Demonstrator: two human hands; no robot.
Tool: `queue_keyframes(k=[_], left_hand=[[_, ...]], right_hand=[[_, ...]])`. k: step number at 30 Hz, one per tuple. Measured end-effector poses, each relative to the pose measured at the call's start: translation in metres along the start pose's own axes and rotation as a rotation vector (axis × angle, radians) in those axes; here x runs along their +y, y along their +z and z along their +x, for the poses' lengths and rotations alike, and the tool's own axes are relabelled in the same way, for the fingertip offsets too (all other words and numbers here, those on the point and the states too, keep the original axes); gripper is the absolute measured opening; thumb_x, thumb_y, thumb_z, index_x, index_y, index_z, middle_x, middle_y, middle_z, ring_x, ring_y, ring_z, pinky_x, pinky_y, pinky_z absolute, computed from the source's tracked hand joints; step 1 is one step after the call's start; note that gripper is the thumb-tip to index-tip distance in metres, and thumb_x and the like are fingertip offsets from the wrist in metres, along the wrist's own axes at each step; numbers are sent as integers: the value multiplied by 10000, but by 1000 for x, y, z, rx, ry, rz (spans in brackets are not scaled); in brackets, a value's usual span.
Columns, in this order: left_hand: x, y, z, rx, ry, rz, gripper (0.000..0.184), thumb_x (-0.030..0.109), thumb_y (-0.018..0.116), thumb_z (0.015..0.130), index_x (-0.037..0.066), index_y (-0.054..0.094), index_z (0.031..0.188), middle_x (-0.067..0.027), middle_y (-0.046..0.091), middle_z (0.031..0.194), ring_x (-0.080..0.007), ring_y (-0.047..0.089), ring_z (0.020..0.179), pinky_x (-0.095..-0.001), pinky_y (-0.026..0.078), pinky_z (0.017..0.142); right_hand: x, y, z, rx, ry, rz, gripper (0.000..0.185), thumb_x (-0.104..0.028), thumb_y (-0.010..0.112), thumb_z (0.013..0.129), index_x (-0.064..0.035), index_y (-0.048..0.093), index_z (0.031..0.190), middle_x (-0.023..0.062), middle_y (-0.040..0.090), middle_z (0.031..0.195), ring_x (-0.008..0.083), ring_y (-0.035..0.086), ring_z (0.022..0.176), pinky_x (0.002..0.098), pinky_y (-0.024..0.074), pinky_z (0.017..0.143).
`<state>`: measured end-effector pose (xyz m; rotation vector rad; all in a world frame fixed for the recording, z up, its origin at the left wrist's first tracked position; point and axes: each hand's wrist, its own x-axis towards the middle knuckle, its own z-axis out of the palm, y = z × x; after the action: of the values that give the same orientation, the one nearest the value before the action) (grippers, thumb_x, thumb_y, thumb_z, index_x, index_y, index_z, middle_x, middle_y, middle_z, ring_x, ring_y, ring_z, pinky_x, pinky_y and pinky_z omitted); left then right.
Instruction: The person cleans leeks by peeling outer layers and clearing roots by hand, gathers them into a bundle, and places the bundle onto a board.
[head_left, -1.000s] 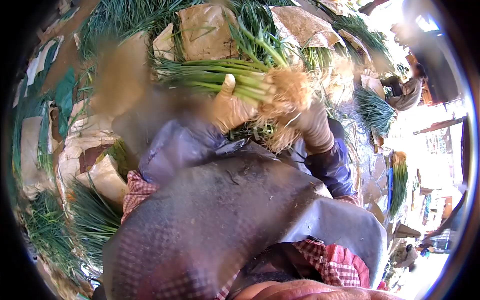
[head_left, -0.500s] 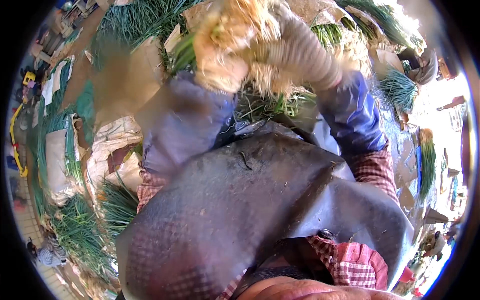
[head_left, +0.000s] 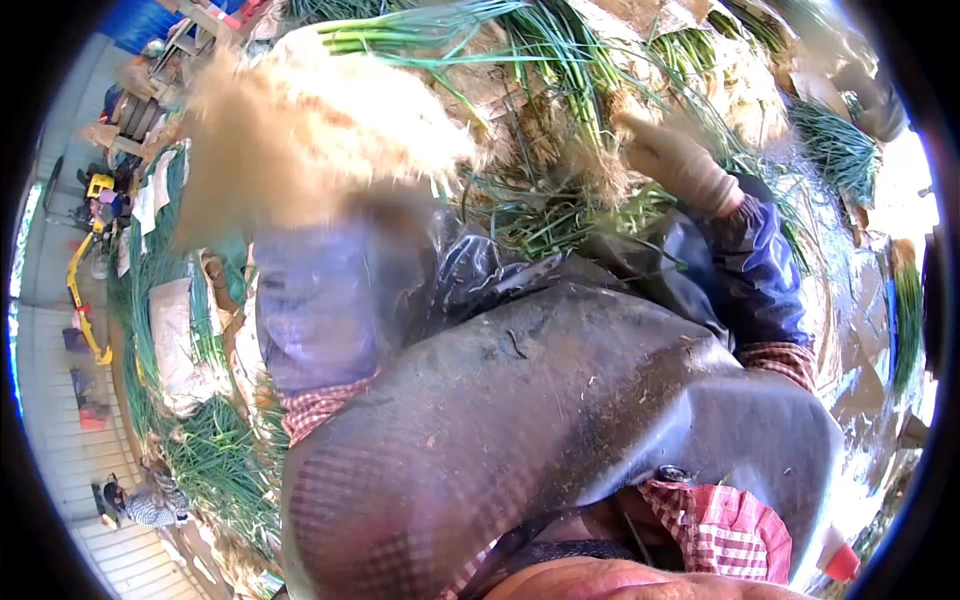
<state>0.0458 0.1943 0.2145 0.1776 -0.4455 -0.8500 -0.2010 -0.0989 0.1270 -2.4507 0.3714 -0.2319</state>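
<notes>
A bundle of green onions, its pale roots (head_left: 360, 115) large and blurred, is at the upper left, with its green stalks (head_left: 410, 32) pointing right. The left sleeve ends at these roots; the fingers of my left hand are hidden or smeared there. My right hand (head_left: 680, 165), in a tan glove, has its fingers stretched toward the roots (head_left: 603, 168) of another onion bunch at upper centre. It is beside that bunch; contact is unclear. Loose green leaves (head_left: 545, 220) lie below, by the dark apron (head_left: 520, 400).
More onion bundles lie at the left (head_left: 225, 460), upper right (head_left: 835, 150) and far right (head_left: 906, 320). Tan sacking (head_left: 175, 345) is at the left. A person (head_left: 155, 500) is at the lower left, and another, blurred (head_left: 870, 95), at the upper right.
The root bundle has swung left with my left arm. My right hand has come away from it and moved down and right, beside another bunch. The view has shifted left.
</notes>
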Motion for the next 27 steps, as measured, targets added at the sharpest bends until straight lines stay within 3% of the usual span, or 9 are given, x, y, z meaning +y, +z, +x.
queue_keyframes(k=[1,6,9,12,14,17,19,24,27], left_hand=[[3,1,-1,0,10,10,293,257,587,845,31,569,1030,-88,629,836,-196,644,748,-370,576,702],[13,13,-8,29,49,50,307,244,583,845,28,554,1061,-90,620,864,-196,636,768,-365,570,712],[18,23,-15,64,75,71,317,236,580,845,26,545,1079,-92,615,881,-196,631,780,-363,567,718],[15,33,-17,104,74,72,328,228,578,845,24,536,1098,-94,610,898,-196,626,792,-360,564,724],[10,38,-18,130,68,53,336,223,576,844,23,530,1110,-95,606,910,-196,623,800,-359,562,728],[2,44,-20,166,47,0,348,215,573,844,21,521,1128,-96,601,927,-196,618,811,-356,559,734],[-9,47,-25,174,21,-52,357,210,572,844,20,516,1141,-98,597,938,-196,614,819,-354,556,738],[-41,28,-26,253,-41,-110,379,197,567,844,17,501,1171,-100,588,966,-196,606,839,-350,551,748],[-52,-43,-18,439,19,441,195,148,544,857,-5,576,974,-76,586,763,-161,600,729,-307,555,619]], right_hand=[[17,2,4,169,-143,-334,621,-205,660,808,-79,410,1363,85,656,959,190,624,797,318,534,688],[23,-17,44,203,-238,37,762,-293,725,796,-32,336,1398,212,451,1348,261,374,1307,348,336,1067],[-29,-21,90,-94,-254,-285,816,-591,526,843,-24,331,1397,205,383,1405,275,408,1284,365,358,1046],[-27,27,169,-383,-265,50,770,-607,521,840,-10,449,1320,187,569,1207,278,573,1086,379,478,900],[-70,32,182,-381,-357,-255,753,-602,541,834,7,500,1277,188,633,1109,283,619,1001,381,506,845],[-90,54,200,-364,-543,64,695,-610,583,806,14,627,1109,176,674,890,262,630,898,364,499,781],[-108,47,189,-483,-363,559,647,-590,598,809,-1,645,1072,128,667,829,202,625,860,319,504,738],[-134,5,165,-441,-307,865,713,-549,609,825,-47,474,1313,167,632,1069,186,610,949,319,485,833],[-163,17,122,-179,-700,800,728,-433,678,801,-42,388,1342,139,558,1194,247,576,1041,323,483,909]])
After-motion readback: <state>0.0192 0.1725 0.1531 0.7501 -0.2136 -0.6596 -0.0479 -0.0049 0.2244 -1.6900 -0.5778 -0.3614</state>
